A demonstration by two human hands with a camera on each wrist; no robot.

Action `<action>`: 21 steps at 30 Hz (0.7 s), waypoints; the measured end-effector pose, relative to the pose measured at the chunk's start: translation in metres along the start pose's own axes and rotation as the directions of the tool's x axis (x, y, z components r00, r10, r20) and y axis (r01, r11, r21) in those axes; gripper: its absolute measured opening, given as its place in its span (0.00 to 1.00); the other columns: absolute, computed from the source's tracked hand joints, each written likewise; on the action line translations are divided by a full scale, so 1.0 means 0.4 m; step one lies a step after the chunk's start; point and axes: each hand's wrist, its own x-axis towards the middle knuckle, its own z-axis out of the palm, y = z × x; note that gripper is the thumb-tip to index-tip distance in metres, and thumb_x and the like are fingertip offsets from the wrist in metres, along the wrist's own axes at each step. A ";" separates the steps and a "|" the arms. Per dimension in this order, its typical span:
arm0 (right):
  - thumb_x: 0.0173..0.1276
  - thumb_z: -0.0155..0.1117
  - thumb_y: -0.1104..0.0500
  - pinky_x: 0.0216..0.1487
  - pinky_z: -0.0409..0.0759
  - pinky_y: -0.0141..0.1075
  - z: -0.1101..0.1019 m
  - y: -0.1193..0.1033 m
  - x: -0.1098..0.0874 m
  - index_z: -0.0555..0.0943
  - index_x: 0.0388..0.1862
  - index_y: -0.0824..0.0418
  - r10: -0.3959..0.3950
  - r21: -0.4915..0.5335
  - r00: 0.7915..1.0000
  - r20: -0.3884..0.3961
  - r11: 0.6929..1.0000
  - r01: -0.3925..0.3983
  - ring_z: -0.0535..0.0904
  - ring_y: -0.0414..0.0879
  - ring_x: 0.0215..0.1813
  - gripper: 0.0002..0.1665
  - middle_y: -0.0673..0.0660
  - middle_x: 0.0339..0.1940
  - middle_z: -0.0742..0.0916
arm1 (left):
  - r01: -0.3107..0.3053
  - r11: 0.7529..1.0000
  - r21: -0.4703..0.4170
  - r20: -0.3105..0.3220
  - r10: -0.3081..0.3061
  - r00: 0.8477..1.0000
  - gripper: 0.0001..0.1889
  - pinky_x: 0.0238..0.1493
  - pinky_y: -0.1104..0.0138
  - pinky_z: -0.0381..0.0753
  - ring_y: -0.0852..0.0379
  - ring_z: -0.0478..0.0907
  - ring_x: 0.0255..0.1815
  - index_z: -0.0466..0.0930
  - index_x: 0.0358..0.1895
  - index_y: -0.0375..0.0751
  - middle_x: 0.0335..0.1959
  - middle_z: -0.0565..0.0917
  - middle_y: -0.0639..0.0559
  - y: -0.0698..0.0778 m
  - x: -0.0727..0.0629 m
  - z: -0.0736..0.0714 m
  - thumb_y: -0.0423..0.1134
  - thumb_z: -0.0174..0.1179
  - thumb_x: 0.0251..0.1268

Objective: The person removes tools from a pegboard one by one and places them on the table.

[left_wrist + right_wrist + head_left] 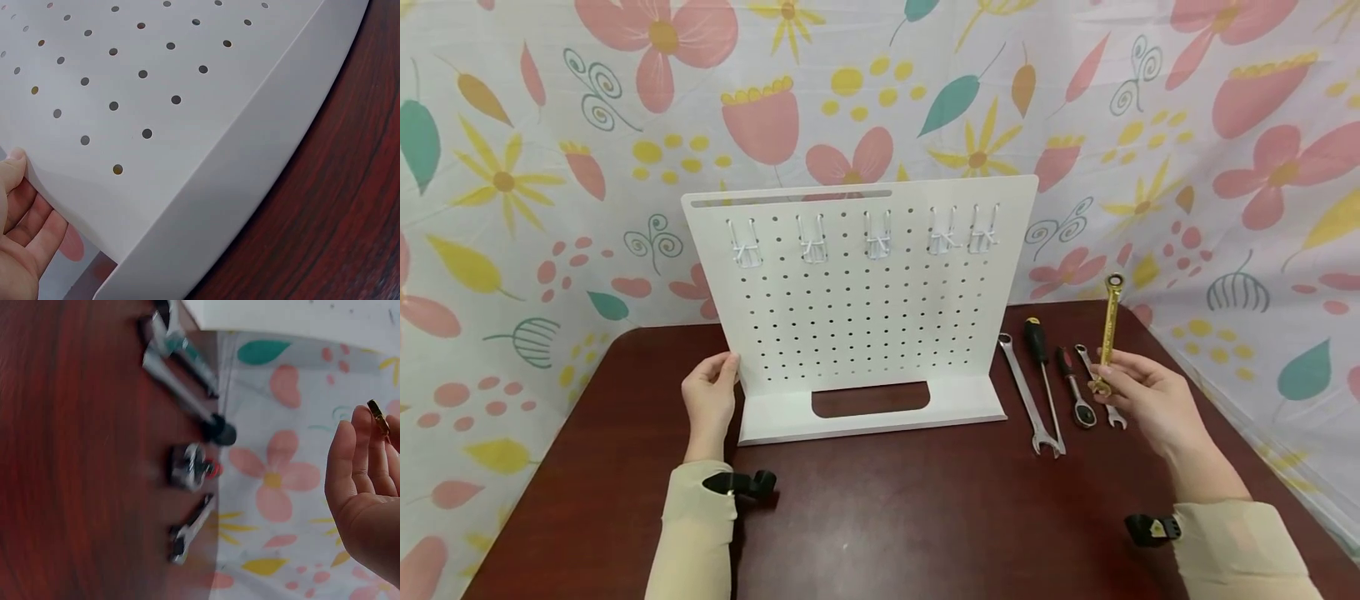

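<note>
A white pegboard stand (865, 317) stands upright on the table, with several white hooks (877, 233) in a row near its top. At its lower left side edge, my left hand (710, 396) grips the board. The left wrist view puts the thumb (17, 155) at the edge, with the other fingers around behind it. My right hand (1150, 396) pinches a gold-coloured ratcheting wrench (1109, 325) near its lower end, the ring end pointing up. In the right wrist view only a short gold end (378, 417) shows between thumb and fingers.
Right of the board lie a long combination wrench (1024, 392), a screwdriver (1036, 340) with a black and yellow handle, a red-handled ratchet (1075, 387) and a small wrench (1116, 417), partly behind my right hand. A flowered curtain (880, 108) hangs behind the dark table (880, 517).
</note>
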 end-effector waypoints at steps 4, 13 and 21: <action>0.68 0.59 0.66 0.34 0.85 0.29 -0.033 0.010 0.000 0.81 0.47 0.50 0.025 -0.035 1.000 -0.012 0.999 -0.026 0.85 0.35 0.37 0.13 0.44 0.37 0.88 | -0.002 1.000 0.009 -0.006 0.002 1.000 0.19 0.43 0.75 0.83 0.74 0.79 0.33 0.82 0.46 0.35 0.43 0.83 0.42 -0.002 -0.003 -0.003 0.48 0.59 0.65; 0.69 0.58 0.65 0.33 0.84 0.29 -0.106 0.034 0.010 0.81 0.45 0.47 0.101 -0.051 0.995 -0.022 0.993 -0.102 0.84 0.32 0.38 0.14 0.43 0.36 0.89 | -0.012 1.000 0.008 -0.001 0.012 1.000 0.19 0.43 0.74 0.83 0.75 0.78 0.33 0.82 0.46 0.35 0.43 0.83 0.41 -0.005 -0.002 -0.001 0.48 0.59 0.65; 0.68 0.61 0.60 0.31 0.84 0.30 -0.153 0.045 0.024 0.81 0.37 0.43 0.167 -0.207 0.982 -0.091 0.961 -0.182 0.84 0.33 0.34 0.09 0.39 0.31 0.88 | -0.019 1.000 0.006 -0.009 0.019 1.000 0.19 0.47 0.64 0.83 0.75 0.78 0.32 0.82 0.46 0.34 0.43 0.83 0.41 -0.004 0.005 0.002 0.48 0.59 0.65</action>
